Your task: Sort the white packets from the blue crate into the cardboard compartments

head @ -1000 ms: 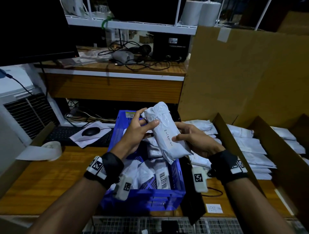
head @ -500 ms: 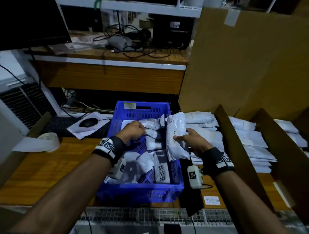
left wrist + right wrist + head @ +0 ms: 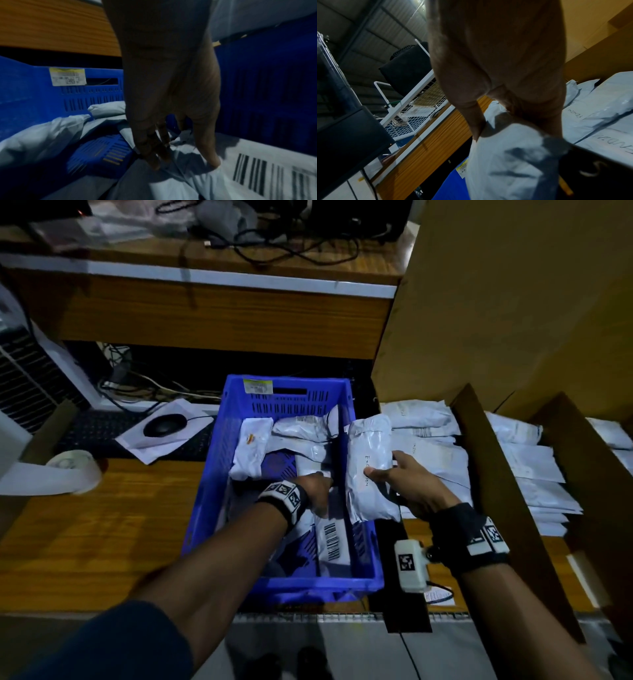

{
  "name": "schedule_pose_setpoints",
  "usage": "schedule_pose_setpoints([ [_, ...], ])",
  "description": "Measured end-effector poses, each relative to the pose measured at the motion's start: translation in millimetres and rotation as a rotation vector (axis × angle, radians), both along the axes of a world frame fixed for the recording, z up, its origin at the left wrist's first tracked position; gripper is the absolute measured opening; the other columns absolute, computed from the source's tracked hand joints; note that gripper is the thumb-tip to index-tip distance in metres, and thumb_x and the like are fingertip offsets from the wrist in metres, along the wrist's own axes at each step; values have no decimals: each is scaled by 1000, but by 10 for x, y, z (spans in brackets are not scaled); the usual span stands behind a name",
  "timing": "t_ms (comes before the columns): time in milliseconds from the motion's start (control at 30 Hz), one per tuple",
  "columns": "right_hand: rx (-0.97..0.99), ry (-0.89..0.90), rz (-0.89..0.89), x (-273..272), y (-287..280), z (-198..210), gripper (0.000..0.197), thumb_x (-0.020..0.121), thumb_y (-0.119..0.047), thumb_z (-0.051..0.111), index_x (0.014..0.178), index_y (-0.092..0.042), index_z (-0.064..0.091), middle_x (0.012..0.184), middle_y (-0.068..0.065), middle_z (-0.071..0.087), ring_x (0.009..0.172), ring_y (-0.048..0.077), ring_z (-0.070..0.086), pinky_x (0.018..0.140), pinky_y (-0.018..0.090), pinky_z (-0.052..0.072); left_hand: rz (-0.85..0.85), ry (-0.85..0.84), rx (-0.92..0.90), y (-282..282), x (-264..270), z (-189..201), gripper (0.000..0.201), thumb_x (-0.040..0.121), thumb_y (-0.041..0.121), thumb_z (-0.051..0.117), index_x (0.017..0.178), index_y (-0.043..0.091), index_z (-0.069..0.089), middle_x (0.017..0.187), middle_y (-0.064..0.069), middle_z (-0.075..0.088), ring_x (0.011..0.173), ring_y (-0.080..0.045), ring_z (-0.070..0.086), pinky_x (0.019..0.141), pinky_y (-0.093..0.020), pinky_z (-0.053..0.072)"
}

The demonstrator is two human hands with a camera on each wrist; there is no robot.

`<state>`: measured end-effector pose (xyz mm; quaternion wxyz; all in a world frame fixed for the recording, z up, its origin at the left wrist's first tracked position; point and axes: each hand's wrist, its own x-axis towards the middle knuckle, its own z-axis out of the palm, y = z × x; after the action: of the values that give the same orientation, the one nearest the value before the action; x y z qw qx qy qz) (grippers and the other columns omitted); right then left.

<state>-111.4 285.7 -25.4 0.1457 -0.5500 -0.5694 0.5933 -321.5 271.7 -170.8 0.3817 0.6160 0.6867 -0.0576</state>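
**A:** so where was the right hand (image 3: 416, 487)?

**B:** gripping a white packet (image 3: 371, 470), thumb on top and fingers underneath, held right over the blue crate's (image 3: 209, 491) right wall, next to the first cardboard compartment (image 3: 479, 440).

**A:** and the left hand (image 3: 169, 102)?

**B:** down inside the crate, fingertips (image 3: 154, 162) and thumb pinching a barcoded packet (image 3: 257, 169). More packets lay around it.
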Motion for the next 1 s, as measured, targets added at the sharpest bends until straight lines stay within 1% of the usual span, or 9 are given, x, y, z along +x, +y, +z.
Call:
schedule_pose_setpoints([
  [133,10,3,7,-24,-23,5,34,100,-14,72,127,-4,55,94,15,64,79,22,58,62,32,44,24,14,-8,-13,-23,-110,80,72,26,96,140,9,58,137,-15,66,119,-31,66,96,-38,57],
  [267,1,15,16,-41,-6,6,33,100,-11,71,127,-1,54,94,17,62,80,24,57,62,32,44,124,-111,-79,-63,-272,76,99,76,23,95,158,5,42,158,-11,49,141,-31,51,103,-28,46],
  [400,-14,34,10,-43,-3,-9,33,101,-9,70,128,-1,53,93,15,63,73,18,58,56,26,48,217,-194,-64,-169,-585,497,106,77,28,95,162,7,35,168,-8,37,151,-29,40,110,-30,44],
  [533,-19,54,22,-16,-11,1,28,102,-9,69,124,-4,54,87,10,61,60,11,55,45,20,43,299,-88,96,-329,-944,949,109,78,49,91,164,16,33,168,0,36,149,-27,43,117,-39,41],
  [667,5,49,9,-33,-52,53,21,100,-8,69,116,-5,56,84,11,63,55,11,57,43,20,43,423,-79,343,-542,-1220,1467,108,71,63,91,157,16,46,156,-2,52,133,-28,59,105,-40,51],
  [733,12,66,20,-47,-77,83,18,96,-11,72,104,-1,60,76,11,61,55,16,57,49,22,43,495,-130,571,-700,-1227,1726,93,66,67,91,140,19,62,135,0,69,115,-25,68,94,-42,57],
  [833,-55,152,10,-59,-129,162,31,86,-18,81,98,4,65,94,19,71,84,32,70,80,39,56,498,-102,1030,-936,-1005,1965,41,81,40,90,97,14,63,93,-2,67,84,-23,64,72,-40,50],
  [900,-136,235,5,-78,-196,236,37,88,-12,79,116,10,70,116,26,75,107,44,73,104,56,54,373,-111,1291,-1095,-729,2055,33,85,22,87,89,12,56,91,0,55,81,-21,54,70,-38,43],
  [1000,-232,422,24,-118,-323,334,45,97,-10,66,137,8,62,133,29,67,125,46,64,113,60,47,67,-97,1371,-1303,-322,1989,34,71,0,81,89,13,55,103,0,51,93,-21,50,76,-42,47],
])
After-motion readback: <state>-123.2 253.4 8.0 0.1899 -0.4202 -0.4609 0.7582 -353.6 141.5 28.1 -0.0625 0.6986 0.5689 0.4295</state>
